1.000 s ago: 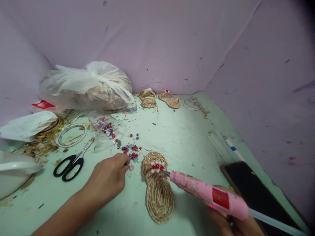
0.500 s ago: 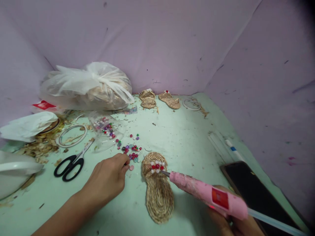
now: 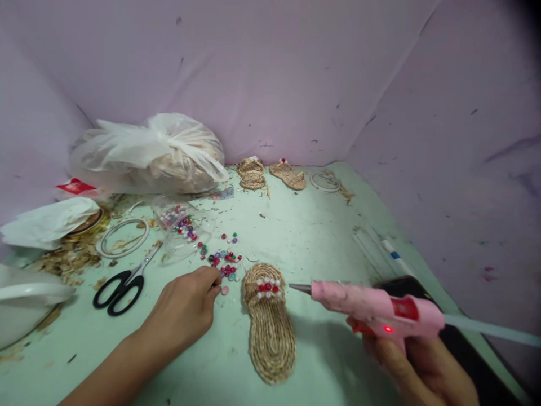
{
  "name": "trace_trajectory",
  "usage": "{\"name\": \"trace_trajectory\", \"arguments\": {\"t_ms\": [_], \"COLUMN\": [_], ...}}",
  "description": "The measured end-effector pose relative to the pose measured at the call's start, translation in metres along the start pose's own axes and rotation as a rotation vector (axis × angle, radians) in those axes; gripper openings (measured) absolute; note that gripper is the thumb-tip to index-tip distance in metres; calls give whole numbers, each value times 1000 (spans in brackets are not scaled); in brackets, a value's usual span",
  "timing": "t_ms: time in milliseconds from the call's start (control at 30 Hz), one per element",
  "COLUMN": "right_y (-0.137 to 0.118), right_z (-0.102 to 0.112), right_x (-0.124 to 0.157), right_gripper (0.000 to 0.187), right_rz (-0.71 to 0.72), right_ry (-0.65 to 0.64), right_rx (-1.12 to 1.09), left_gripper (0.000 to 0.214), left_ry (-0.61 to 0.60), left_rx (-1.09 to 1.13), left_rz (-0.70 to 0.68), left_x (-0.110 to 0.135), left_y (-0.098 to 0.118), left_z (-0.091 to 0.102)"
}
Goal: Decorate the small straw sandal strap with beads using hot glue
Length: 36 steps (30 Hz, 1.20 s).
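Observation:
A pink hot glue gun (image 3: 359, 301) with a lit red light is held in my right hand (image 3: 422, 366), its metal nozzle pointing left, a little apart from the sandal. That small woven straw sandal (image 3: 273, 338) lies upright in front of me, with rows of white and red beads (image 3: 268, 287) across its strap. My left hand (image 3: 186, 299) rests on the table left of the sandal, fingertips pinched together beside loose coloured beads (image 3: 228, 269). Whatever may be between those fingers is hidden. A flat pink bead (image 3: 225, 290) lies by the fingertips.
Black-handled scissors (image 3: 124, 285) lie left, near a tipped clear plastic cup (image 3: 186, 239) of beads and a white ring (image 3: 124, 237). A knotted plastic bag (image 3: 152, 158) stands behind. Two more straw sandals (image 3: 289, 175) sit at the wall. A phone (image 3: 460, 344) lies right.
My right hand has moved the glue gun right and up, so the nozzle has come away from the beaded strap. My left hand has stayed almost in place.

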State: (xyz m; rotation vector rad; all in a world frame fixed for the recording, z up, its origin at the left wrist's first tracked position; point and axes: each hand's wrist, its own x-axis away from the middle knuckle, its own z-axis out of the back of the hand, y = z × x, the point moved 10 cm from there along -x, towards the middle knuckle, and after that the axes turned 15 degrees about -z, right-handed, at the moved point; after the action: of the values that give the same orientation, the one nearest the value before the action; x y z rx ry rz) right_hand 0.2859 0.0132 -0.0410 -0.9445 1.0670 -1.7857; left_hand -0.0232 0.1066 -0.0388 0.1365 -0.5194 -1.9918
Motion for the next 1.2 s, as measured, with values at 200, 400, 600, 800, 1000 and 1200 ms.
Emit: {"name": "trace_trajectory", "arguments": {"t_ms": [200,400,600,800,1000,1200], "right_y": [-41,-55,-67,-91,-151,-148], "right_z": [-30,-66,-82,-55,-85,-102], "right_x": [-34,-71,-109,-70,24,36], "right_gripper": [25,27,12,28,14,14], "right_rz": [-141,-331,-182,50,541,590], "right_ry": [-158,-234,-156,77,-207,-247], "right_rx": [-137,-286,-129,-22,-3,-21], "left_gripper": [16,17,15,19,24,28], "left_ry": [-10,11,151,142,69,39], "left_rx": [-9,34,305,1234,1681,1729], "left_rz": [5,-1,-17,223,271,244], "left_x": [1,0,3,12,13,16], "left_y": [1,2,12,31,64,77], "left_z": [1,6,25,-2,-19,-23]}}
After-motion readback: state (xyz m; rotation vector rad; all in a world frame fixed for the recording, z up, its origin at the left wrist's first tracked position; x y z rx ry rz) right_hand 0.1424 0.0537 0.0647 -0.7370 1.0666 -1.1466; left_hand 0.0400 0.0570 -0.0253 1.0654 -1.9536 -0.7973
